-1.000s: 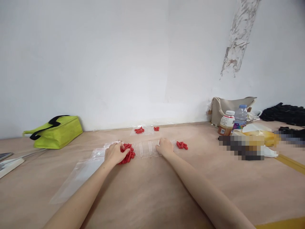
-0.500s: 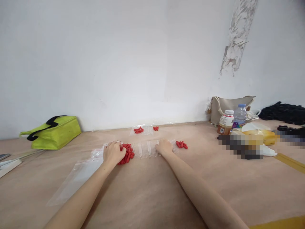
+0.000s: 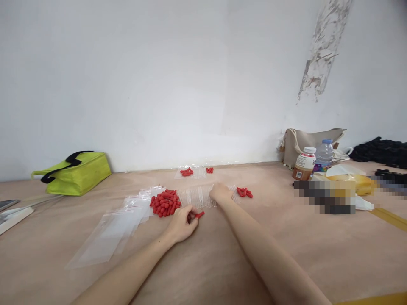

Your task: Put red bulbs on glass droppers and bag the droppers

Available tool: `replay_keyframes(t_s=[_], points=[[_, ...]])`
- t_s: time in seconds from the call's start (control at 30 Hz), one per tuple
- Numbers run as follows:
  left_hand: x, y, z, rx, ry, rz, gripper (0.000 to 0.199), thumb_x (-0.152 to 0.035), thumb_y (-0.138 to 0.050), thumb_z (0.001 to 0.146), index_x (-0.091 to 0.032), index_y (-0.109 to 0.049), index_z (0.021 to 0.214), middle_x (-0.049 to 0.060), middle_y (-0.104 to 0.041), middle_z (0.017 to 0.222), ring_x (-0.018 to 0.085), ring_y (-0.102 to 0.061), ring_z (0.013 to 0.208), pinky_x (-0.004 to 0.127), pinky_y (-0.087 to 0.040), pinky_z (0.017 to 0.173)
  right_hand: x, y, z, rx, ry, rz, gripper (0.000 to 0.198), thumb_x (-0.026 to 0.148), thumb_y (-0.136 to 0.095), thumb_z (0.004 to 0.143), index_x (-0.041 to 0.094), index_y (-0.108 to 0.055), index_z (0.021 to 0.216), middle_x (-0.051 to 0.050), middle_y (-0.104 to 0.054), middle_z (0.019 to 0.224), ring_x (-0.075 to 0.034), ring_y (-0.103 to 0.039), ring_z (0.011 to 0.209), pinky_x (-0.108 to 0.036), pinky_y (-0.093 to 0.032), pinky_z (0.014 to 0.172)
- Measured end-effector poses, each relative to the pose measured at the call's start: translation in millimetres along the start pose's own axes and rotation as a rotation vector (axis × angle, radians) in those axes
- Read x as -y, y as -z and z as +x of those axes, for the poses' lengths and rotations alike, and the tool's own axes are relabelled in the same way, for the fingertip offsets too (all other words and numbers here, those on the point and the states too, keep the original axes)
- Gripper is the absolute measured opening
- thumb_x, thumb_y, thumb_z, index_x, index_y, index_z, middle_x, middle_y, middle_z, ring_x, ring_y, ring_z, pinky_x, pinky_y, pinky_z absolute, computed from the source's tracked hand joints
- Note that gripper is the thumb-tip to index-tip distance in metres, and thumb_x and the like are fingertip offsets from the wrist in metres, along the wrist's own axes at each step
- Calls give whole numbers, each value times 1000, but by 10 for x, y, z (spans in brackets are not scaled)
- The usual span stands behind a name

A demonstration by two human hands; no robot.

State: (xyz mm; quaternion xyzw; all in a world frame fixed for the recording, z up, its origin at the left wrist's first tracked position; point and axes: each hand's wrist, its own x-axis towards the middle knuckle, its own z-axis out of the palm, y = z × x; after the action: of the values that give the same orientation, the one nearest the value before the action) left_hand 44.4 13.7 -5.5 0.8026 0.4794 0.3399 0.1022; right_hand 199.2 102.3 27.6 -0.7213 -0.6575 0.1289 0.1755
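My left hand [image 3: 183,223] pinches one red rubber bulb [image 3: 200,214], like those on droppers, just above the brown surface. Behind it lies a heap of similar red bulbs [image 3: 164,203]. A row of slim clear tubes [image 3: 196,197] is spread between that heap and a smaller group of red bulbs [image 3: 244,192] on the right. My right hand [image 3: 220,193] rests over the right part of the row with curled fingers. Their tips are hidden, so what they grip among the tubes does not show.
Clear zip bags [image 3: 110,234] lie at the left. Near the wall, another clear bag [image 3: 199,173] has red bulbs on it. A lime-green bag [image 3: 78,174] stands far left. Right are a brown-drink bottle [image 3: 304,164], a clear bottle [image 3: 324,151] and a beige bag [image 3: 288,150].
My left hand has moved from the red heap toward me and to the right, now with one red bulb in its fingers. My right hand stays over the tubes.
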Motion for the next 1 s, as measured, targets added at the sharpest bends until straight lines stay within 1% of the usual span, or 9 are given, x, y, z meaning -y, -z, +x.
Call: replay_keyframes(t_s=[0.1, 0.2, 0.33, 0.4, 0.53, 0.63, 0.73, 0.87, 1.0], points=[[10, -21, -36, 5, 22, 3, 16, -11, -51, 67, -17, -59, 81, 0, -59, 65, 13, -54, 57, 22, -41, 52, -99, 98, -79, -66, 139, 39, 24, 20, -41, 80, 10, -57, 94, -19, -60, 98, -26, -56, 93, -36, -41, 74], [-1, -11, -14, 20, 9, 47, 18, -24, -58, 69, -18, -61, 86, 1, -60, 70, 15, -54, 61, 24, -42, 56, -329, 143, -246, -126, 309, 106, 25, 27, -30, 87, 14, -52, 93, -11, -60, 92, -18, -56, 85, -27, -41, 72], [-11, -50, 34, 50, -8, 98, 20, -35, -57, 73, -20, -65, 83, 3, -59, 74, 18, -56, 69, 27, -42, 60, -735, 28, -555, -180, 677, 286, 17, 28, -32, 87, 18, -46, 85, -5, -58, 78, -16, -53, 72, -27, -40, 65], [-7, -74, 42, 34, -2, 102, 15, -31, -54, 77, -20, -64, 78, 3, -58, 73, 18, -55, 70, 28, -43, 62, -874, -47, -694, -176, 762, 332, 13, 25, -34, 86, 19, -45, 82, -5, -57, 79, -16, -51, 74, -28, -39, 67], [-33, -81, 5, -40, -39, 52, 9, -25, -50, 81, -19, -57, 79, 2, -60, 78, 19, -55, 78, 31, -43, 70, -927, -108, -847, -162, 769, 401, 11, 23, -35, 86, 19, -44, 82, -4, -55, 78, -16, -50, 73, -28, -39, 67], [-78, -65, -33, -27, -37, -59, 11, -24, -45, 84, -20, -54, 89, 2, -62, 83, 17, -57, 77, 28, -45, 69, -884, -107, -870, -132, 775, 412, 11, 23, -35, 86, 19, -45, 82, -4, -55, 79, -16, -49, 74, -28, -40, 67], [-108, -56, -42, 2, -45, -150, 18, -25, -46, 84, -21, -52, 100, 2, -65, 93, 17, -60, 85, 27, -47, 73, -871, -108, -867, -120, 790, 405, 10, 22, -36, 86, 19, -46, 82, -4, -55, 81, -16, -49, 76, -28, -40, 67], [-114, -56, -15, -7, -90, -108, 21, -26, -46, 85, -21, -58, 101, 3, -64, 101, 19, -58, 93, 31, -45, 82, -872, -111, -871, -138, 786, 375, 10, 21, -37, 86, 19, -46, 83, -4, -56, 81, -16, -49, 76, -28, -39, 68], [-125, -56, 2, -2, -135, -100, 21, -25, -44, 86, -20, -61, 98, 4, -65, 97, 18, -58, 91, 30, -46, 80, -849, -94, -884, -128, 794, 334, 9, 21, -38, 85, 19, -46, 83, -4, -57, 81, -16, -49, 77, -29, -38, 69]])
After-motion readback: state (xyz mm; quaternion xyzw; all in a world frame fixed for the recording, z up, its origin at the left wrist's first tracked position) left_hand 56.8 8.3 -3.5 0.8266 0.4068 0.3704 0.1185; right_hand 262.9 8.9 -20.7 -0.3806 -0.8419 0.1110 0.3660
